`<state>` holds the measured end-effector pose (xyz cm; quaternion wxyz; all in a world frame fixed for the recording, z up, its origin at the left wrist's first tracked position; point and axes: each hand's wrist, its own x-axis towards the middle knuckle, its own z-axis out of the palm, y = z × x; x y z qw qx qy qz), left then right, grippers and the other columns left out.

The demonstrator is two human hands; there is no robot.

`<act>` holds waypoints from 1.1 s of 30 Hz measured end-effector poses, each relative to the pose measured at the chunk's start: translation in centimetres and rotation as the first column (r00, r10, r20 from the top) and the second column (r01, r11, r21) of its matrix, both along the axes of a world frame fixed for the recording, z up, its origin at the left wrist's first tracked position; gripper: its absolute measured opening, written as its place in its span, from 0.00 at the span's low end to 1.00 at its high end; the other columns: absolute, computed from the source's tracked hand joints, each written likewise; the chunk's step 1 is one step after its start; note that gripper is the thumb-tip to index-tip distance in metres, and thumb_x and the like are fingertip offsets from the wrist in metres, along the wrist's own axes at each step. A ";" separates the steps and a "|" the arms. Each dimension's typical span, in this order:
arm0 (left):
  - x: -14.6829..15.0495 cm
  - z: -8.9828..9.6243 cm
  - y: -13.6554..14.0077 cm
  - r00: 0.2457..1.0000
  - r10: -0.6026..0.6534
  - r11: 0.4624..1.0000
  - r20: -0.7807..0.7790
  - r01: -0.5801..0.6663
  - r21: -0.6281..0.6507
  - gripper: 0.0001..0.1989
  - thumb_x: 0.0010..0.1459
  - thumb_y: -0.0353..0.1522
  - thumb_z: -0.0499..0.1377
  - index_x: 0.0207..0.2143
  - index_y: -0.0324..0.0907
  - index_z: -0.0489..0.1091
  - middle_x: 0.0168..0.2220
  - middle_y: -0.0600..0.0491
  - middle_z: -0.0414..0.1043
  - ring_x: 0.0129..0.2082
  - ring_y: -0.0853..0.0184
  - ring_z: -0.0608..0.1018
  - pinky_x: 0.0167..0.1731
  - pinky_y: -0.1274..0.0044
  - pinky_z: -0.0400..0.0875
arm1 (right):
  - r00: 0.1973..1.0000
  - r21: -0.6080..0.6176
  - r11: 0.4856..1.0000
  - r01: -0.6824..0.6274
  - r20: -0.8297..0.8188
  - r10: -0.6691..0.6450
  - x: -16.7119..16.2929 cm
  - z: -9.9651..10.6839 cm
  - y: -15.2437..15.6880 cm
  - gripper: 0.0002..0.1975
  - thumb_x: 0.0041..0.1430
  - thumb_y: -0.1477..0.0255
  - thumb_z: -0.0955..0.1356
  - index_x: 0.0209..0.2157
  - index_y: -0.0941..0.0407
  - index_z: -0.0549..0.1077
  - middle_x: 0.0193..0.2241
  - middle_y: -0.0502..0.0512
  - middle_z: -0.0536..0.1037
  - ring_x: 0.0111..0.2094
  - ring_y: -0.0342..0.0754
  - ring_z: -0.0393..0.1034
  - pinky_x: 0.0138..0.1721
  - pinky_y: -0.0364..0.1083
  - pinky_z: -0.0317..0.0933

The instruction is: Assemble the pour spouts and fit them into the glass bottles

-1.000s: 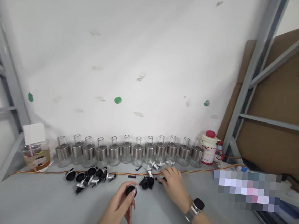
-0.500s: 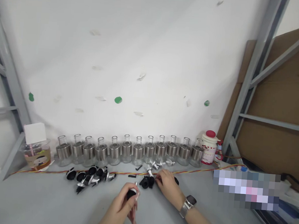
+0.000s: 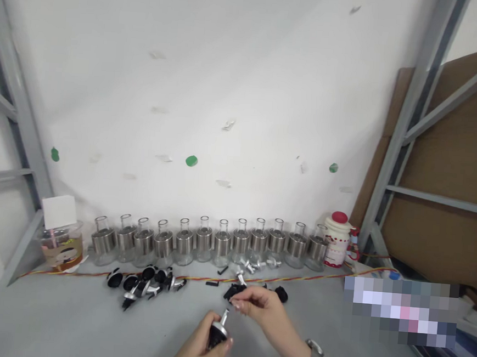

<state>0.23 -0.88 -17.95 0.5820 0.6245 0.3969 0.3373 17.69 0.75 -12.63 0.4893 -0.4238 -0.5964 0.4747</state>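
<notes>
My left hand (image 3: 203, 342) is closed around a pourer spout (image 3: 224, 316) with a black base and a silver collar, its metal tube pointing up. Just above the tube's tip, the thumb and fingertips of my right hand (image 3: 262, 309) are pinched together; what they hold is too small to make out. Behind my right fingertips lie black plastic parts (image 3: 228, 292), partly hidden by the hand. Several silver spout pieces (image 3: 248, 266) lie beyond them, and two small black strips (image 3: 212, 284) rest to the left.
Along the wall stands a row of glass bottles (image 3: 184, 242) with steel bands. A pile of black-and-silver pourers (image 3: 143, 287) lies at left. A twisted red-yellow wire (image 3: 297, 277) crosses the table. A plastic cup (image 3: 61, 250) stands far left, a red-lidded jar (image 3: 336, 241) at right.
My right hand has moved left and nearer from the black parts to the spout's tip, fingers now pinched. My left hand has turned the pourer so its tube and collar show.
</notes>
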 end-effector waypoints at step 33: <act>0.1 3.1 -1.2 0.995 -0.069 0.994 -0.065 0.064 -0.086 0.30 0.42 0.57 0.53 0.34 0.40 0.59 0.18 0.60 0.61 0.18 0.75 0.62 0.21 0.81 0.56 | 0.990 0.150 0.989 0.010 0.137 -0.031 -0.9 -0.6 -1.4 0.10 0.51 0.65 0.68 0.24 0.57 0.72 0.23 0.50 0.71 0.28 0.45 0.65 0.32 0.42 0.57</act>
